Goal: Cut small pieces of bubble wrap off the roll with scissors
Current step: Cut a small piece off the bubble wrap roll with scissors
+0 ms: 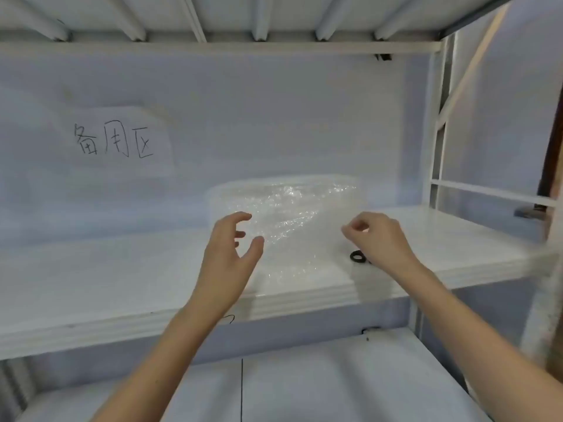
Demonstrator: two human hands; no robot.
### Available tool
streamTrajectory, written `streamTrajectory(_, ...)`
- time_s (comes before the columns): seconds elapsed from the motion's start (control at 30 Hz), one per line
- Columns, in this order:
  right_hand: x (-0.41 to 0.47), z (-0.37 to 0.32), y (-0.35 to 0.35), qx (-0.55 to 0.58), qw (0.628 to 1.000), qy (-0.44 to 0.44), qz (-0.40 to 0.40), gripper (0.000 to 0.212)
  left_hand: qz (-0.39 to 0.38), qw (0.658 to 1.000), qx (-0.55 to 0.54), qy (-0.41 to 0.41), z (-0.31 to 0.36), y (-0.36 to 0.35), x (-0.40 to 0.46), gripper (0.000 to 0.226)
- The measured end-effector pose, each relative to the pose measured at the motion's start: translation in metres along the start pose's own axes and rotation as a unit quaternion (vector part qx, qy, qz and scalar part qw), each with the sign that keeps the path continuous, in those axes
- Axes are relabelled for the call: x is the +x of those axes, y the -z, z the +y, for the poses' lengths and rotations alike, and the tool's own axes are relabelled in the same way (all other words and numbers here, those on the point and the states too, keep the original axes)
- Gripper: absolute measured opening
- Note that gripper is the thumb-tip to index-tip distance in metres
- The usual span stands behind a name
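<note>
The scissors (359,257) lay under the right hand (377,239), whose curled fingers held nothing discernible. The left hand (227,254) was spread empty beside the bubble wrap (289,214) near the shelf (122,284) front edge.

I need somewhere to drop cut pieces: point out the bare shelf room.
Bare: white shelf board left of the clear bubble wrap roll, and right of the black scissor handle. Crowded: the middle, where the left hand and right hand work.

Bubble wrap (286,214): clear, glossy bubble texture. Scissors (358,256): black handle loop. Shelf (122,287): white. Back wall (274,117): pale bluish-white. Paper sign (122,141): white, black handwritten characters.
</note>
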State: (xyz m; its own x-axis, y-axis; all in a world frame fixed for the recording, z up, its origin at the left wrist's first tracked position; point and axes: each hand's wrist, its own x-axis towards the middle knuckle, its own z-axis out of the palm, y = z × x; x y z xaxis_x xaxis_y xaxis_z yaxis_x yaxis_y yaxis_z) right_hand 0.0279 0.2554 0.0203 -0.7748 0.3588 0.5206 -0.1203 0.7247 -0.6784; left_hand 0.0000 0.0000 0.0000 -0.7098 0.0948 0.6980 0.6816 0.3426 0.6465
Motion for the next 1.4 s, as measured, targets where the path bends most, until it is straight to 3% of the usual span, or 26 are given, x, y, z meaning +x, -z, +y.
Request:
streamTrajectory(0.1,0.011,0.020,-0.016,-0.198,0.979,-0.049,-0.009,0.022,-0.015,0.997,-0.007,0.082,-0.015,-0.014,0.012,0.044)
streamTrajectory(0.17,0.016,0.032,-0.023,-0.268,0.960,-0.082,-0.015,0.024,-0.034,0.988,-0.033,0.144,-0.024,-0.020,0.015,0.049)
streamTrajectory(0.33,0.028,0.042,-0.023,-0.315,0.941,-0.117,-0.045,0.025,-0.072,0.974,-0.077,0.202,-0.040,-0.020,0.020,0.037)
streamTrajectory(0.47,0.033,0.036,-0.012,-0.331,0.930,-0.128,-0.095,0.030,-0.169,0.967,-0.054,0.182,-0.040,-0.017,0.018,0.012)
streamTrajectory(0.57,0.033,0.031,-0.008,-0.355,0.918,-0.123,-0.123,0.031,-0.226,0.958,-0.052,0.167,-0.040,-0.015,0.016,0.013)
streamTrajectory(0.77,0.037,0.023,-0.002,-0.358,0.903,-0.132,-0.199,0.025,-0.206,0.951,-0.119,0.196,-0.040,-0.010,0.015,0.016)
streamTrajectory(0.93,0.029,0.023,0.022,-0.248,0.923,-0.178,-0.232,0.034,-0.194,0.952,-0.132,0.195,-0.038,-0.012,0.013,0.017)
streamTrajectory(1.13,0.007,0.043,0.063,0.046,0.928,-0.240,-0.281,0.032,-0.200,0.952,-0.128,0.192,-0.036,-0.012,0.012,0.017)
streamTrajectory(1.23,-0.015,0.050,0.055,0.224,0.902,-0.254,-0.269,0.026,-0.223,0.948,-0.120,0.191,-0.036,-0.012,0.012,0.014)
streamTrajectory(1.33,-0.046,0.052,0.030,0.360,0.859,-0.237,-0.277,0.069,-0.248,0.947,-0.115,0.169,-0.036,-0.013,0.011,0.028)
streamTrajectory(1.4,-0.069,0.046,0.007,0.430,0.822,-0.242,-0.284,0.071,-0.257,0.948,-0.104,0.155,-0.035,-0.013,0.011,0.030)
